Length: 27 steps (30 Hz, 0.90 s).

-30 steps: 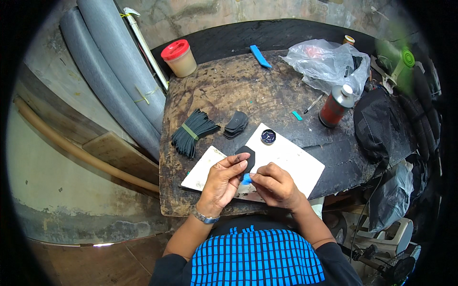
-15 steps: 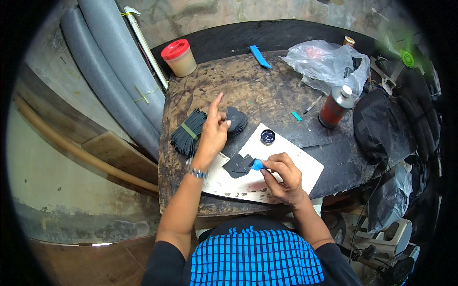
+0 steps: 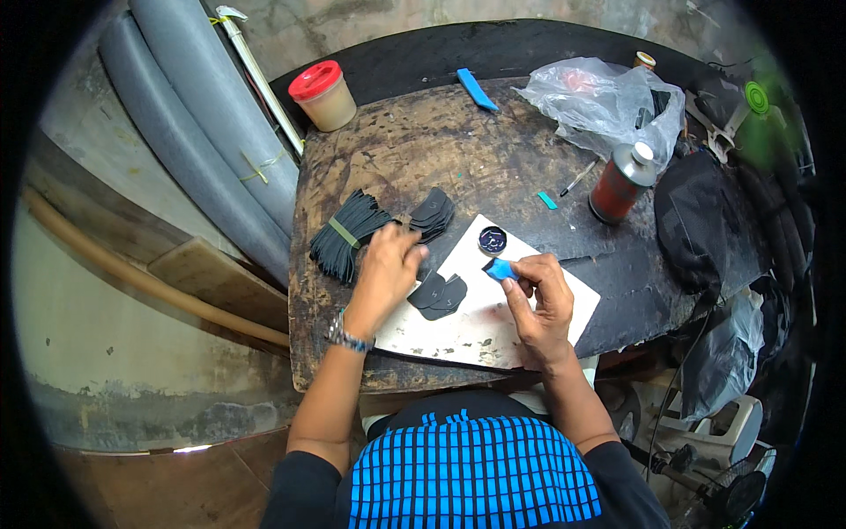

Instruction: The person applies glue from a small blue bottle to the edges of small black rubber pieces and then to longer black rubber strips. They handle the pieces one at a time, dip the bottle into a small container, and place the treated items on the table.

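the right hand (image 3: 539, 295) pinches a small blue applicator (image 3: 500, 269) just above the white board (image 3: 529, 309); the left hand (image 3: 388, 269), fingers curled loosely, rests beside black rubber patches (image 3: 439, 295).

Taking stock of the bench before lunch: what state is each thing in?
Jar: upright, red lid on.
Can: upright, capped.
Small tin: open, on the white sheet.
Plastic bag: crumpled.
Black strips: bundled, banded.
Blue piece: pinched in right hand.
Left hand: on black pieces.
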{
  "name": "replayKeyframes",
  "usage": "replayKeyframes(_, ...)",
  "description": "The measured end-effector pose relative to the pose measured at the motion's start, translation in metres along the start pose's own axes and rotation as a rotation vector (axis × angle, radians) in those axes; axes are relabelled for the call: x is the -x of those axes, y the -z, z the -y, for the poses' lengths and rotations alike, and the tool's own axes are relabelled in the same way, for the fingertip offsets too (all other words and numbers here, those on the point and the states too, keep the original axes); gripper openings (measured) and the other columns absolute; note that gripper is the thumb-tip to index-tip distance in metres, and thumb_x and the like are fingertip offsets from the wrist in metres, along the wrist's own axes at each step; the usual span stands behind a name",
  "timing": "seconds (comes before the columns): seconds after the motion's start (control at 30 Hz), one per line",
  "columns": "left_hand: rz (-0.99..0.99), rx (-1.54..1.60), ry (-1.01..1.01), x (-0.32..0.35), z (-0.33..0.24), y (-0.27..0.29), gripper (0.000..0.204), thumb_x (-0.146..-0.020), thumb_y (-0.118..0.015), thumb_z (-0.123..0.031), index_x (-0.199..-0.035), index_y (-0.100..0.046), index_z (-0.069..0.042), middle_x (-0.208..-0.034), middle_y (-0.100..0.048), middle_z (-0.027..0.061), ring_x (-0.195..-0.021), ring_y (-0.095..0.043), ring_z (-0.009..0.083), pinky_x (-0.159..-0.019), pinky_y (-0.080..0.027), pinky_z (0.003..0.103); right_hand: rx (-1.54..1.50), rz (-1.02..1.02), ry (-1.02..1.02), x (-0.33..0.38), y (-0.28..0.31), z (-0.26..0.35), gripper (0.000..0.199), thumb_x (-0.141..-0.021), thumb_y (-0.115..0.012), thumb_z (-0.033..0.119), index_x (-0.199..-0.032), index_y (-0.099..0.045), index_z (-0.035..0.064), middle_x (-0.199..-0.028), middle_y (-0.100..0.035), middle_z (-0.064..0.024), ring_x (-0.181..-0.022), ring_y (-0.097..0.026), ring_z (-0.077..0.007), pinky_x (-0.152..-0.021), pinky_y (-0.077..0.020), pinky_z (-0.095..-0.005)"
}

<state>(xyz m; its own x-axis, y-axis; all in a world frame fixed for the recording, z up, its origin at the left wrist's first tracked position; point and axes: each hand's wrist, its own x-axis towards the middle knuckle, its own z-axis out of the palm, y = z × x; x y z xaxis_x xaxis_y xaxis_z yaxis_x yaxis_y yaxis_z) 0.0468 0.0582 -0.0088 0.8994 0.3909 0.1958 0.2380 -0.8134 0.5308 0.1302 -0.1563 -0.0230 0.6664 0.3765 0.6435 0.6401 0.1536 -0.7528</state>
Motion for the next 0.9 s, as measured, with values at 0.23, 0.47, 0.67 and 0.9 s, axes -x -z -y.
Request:
replayKeyframes(0.23, -0.071, 0.003, -0.028, 0.041, -0.013, -0.015, 0.028, -0.083, -0.070, -0.013, -0.105, -0.069, 0.004, -0.102, -0.058, 0.0166, -0.101, -0.054, 0.0300, -0.088, -0.045, 0.038, 0.017, 0.029, -0.069, 0.000, -0.002, 0.001, 0.019, -0.081, -0.067, -0.005, -0.098, -0.062, -0.0011, -0.088, -0.058, -0.0086, -0.066, -0.051, -0.0121, -0.058, -0.0416, -0.0249)
replayKeyframes(0.47, -0.098, 0.784, 0.120, 0.047, -0.020, -0.016, 0.010, -0.090, -0.062, -0.004, -0.099, -0.058, 0.000, -0.093, -0.063, 0.0067, -0.081, -0.061, 0.0134, -0.076, -0.049, 0.026, -0.101, 0.102, -0.110, -0.001, -0.002, 0.002, 0.019, -0.082, -0.067, -0.003, -0.100, -0.063, -0.0015, -0.088, -0.058, -0.0081, -0.069, -0.051, -0.0117, -0.060, -0.0423, -0.0247)
replayKeyframes(0.67, 0.185, 1.517, 0.319, 0.053, -0.035, 0.000, 0.026, -0.092, -0.064, -0.008, -0.114, -0.052, -0.001, -0.094, -0.064, 0.0054, -0.084, -0.063, 0.0101, -0.077, -0.051, 0.023, -0.269, 0.216, -0.090, 0.001, -0.002, 0.007, 0.016, -0.083, -0.069, -0.001, -0.098, -0.064, -0.0021, -0.089, -0.061, -0.0081, -0.070, -0.052, -0.0108, -0.059, -0.0418, -0.0238)
replayKeyframes(0.9, 0.329, 1.619, 0.293, 0.052, -0.043, 0.003, 0.042, -0.090, -0.067, -0.006, -0.125, -0.044, -0.001, -0.088, -0.062, 0.0059, -0.079, -0.060, 0.0112, -0.072, -0.049, 0.022, -0.273, 0.188, -0.218, 0.003, -0.002, 0.007, 0.015, -0.084, -0.068, 0.000, -0.098, -0.064, -0.0021, -0.088, -0.060, -0.0061, -0.069, -0.052, -0.0089, -0.058, -0.0409, -0.0224)
